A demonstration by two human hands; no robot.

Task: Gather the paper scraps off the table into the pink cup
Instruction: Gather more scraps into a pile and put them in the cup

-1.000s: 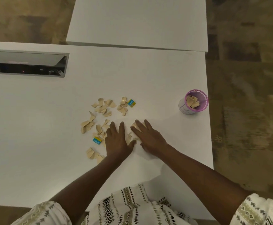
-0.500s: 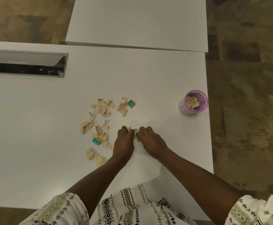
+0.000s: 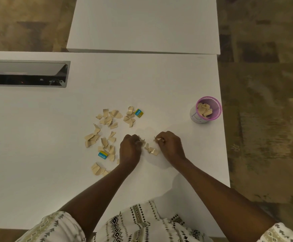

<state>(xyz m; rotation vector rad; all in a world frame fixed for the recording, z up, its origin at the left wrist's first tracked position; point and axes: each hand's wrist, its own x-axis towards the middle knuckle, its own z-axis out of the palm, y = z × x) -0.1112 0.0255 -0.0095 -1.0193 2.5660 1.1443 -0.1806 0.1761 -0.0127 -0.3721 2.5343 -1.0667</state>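
Several tan paper scraps (image 3: 107, 131) lie scattered on the white table (image 3: 37, 154), with two blue-and-yellow pieces (image 3: 139, 113) among them. My left hand (image 3: 130, 150) is curled shut, with scraps poking out at its fingertips. My right hand (image 3: 171, 146) is also curled, pinching a scrap at its fingertips. A few loose scraps (image 3: 151, 151) lie between the two hands. The pink cup (image 3: 207, 109) stands to the right near the table's edge, holding several scraps.
A recessed metal cable box (image 3: 26, 73) with its lid open sits in the table at the far left. A second white table (image 3: 142, 25) adjoins at the back. The table's right edge runs just past the cup, with patterned floor beyond.
Both hands went from lying flat on the table to curled fists, drawing scraps together and closing on them. They then parted slightly, leaving a few scraps between them.
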